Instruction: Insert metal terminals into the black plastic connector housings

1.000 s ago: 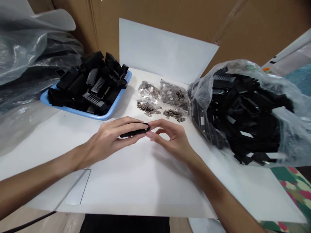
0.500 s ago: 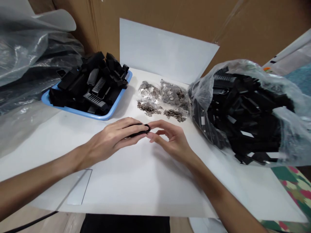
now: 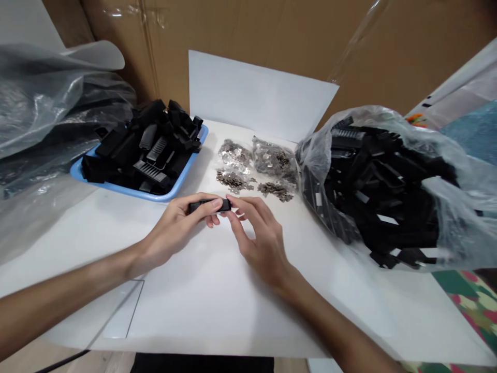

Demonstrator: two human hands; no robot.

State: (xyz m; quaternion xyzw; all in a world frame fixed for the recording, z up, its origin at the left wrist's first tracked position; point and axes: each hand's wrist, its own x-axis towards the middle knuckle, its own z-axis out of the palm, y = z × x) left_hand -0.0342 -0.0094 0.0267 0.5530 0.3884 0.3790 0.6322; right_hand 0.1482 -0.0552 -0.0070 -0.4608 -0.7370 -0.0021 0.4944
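Note:
A small, oblong black plastic part [image 3: 202,205] is held above the middle of the white table. My left hand [image 3: 180,217] is closed around it, thumb pressed on top and fingers curled behind and beneath. At the part's right end, the thumb and index fingertip of my right hand [image 3: 258,228] pinch close together on the tip. Whether a smaller piece sits between those fingertips is hidden. Just beyond the hands lie two loose piles of small flat metal pieces, a left pile [image 3: 233,180] and a right pile [image 3: 275,190].
Behind the piles sit two clear bags of metal pieces [image 3: 235,154] [image 3: 274,157]. A blue tray [image 3: 155,197] heaped with black plastic parts stands at left; a large clear bag [image 3: 310,155] of similar parts stands at right. A white board [image 3: 260,93] leans against cardboard [image 3: 252,26] behind.
My left hand has turned, so its thumb now lies on top and the part's upper face shows. The right hand has shifted slightly left, still at the part's right end.

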